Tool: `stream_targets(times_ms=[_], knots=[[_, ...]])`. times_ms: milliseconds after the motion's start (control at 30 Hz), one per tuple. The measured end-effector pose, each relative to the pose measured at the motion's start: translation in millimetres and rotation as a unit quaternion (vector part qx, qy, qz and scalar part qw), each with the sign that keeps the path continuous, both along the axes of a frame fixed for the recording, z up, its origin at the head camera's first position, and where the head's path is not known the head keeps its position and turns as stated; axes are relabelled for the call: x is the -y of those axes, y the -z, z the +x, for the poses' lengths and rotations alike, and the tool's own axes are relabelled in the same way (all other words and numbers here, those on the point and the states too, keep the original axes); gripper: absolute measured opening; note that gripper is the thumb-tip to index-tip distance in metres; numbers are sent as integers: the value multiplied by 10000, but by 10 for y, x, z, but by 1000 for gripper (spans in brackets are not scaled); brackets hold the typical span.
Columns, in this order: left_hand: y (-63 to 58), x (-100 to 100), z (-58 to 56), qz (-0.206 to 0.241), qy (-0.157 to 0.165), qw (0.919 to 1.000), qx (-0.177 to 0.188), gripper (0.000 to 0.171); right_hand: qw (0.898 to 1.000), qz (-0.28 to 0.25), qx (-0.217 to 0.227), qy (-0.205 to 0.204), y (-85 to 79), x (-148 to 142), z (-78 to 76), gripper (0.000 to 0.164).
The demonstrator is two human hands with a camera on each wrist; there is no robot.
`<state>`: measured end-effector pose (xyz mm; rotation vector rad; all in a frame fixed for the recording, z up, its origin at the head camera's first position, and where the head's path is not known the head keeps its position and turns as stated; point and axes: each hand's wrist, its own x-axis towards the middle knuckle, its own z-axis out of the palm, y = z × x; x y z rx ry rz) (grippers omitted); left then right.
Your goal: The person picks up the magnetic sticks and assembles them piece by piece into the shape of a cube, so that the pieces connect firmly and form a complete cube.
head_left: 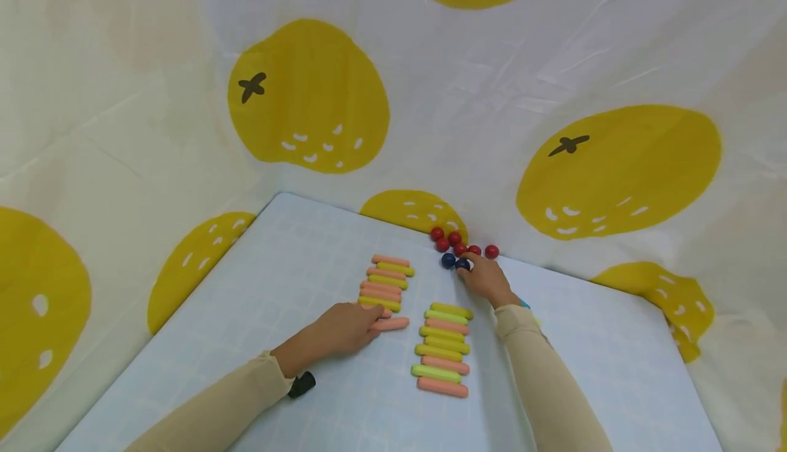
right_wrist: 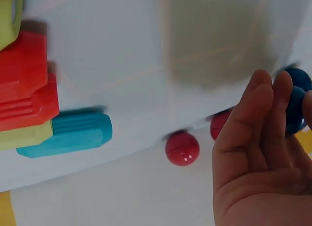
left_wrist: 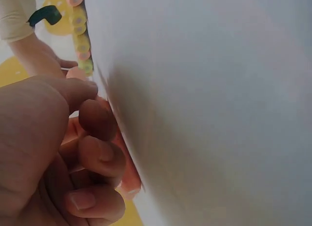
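Note:
My left hand (head_left: 344,329) is at the near end of the left row of sticks. It pinches a pink stick (head_left: 393,324) that slants away from its fingers. In the left wrist view another pink stick (left_wrist: 130,179) lies on the table behind the curled fingers. At the back of the table my right hand (head_left: 486,278) pinches a dark blue ball (right_wrist: 295,111) between thumb and fingers. A second blue ball (head_left: 448,260) sits just left of it. Several red balls (head_left: 455,238) cluster close behind, along the table's back edge.
A second row of pink, yellow and lime sticks (head_left: 444,346) lies between the arms. Beyond it runs the left row (head_left: 384,281). Chunky red blocks (right_wrist: 24,74) and a teal block (right_wrist: 80,133) lie beside the right arm, mostly hidden in the head view. A patterned cloth (head_left: 443,117) rises behind.

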<state>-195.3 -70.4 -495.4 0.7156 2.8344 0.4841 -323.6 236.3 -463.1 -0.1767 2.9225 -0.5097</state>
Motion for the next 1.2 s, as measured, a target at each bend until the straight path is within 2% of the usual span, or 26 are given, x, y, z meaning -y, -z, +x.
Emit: stream_targets(times_ms=[167,267,333,533,667,833,1200], knots=[[-56,9,2,40,-219,9994,-248,21,9988,-259,-376,-175,-126,13,110,49],[-113,-2,6,371,-323,9980,-400,27,9962,-578,-567,-319,-227,40,213,47],[-140,-18,16,650,-380,9961,-458,25,9935,-842,-645,-424,-279,68,293,47],[-176,-69,51,1189,-550,9900,-518,25,9825,-1607,-537,-770,-415,199,580,45],[-223,-97,57,1610,-635,9845,-281,22,9753,-1920,-433,-1006,-518,300,741,45],[-269,-126,105,1899,-723,9791,-43,19,9700,-2111,-200,-1191,-592,432,871,44],[-277,-206,188,2072,-745,9754,97,20,9708,-1922,-255,-1411,-627,531,1035,40]])
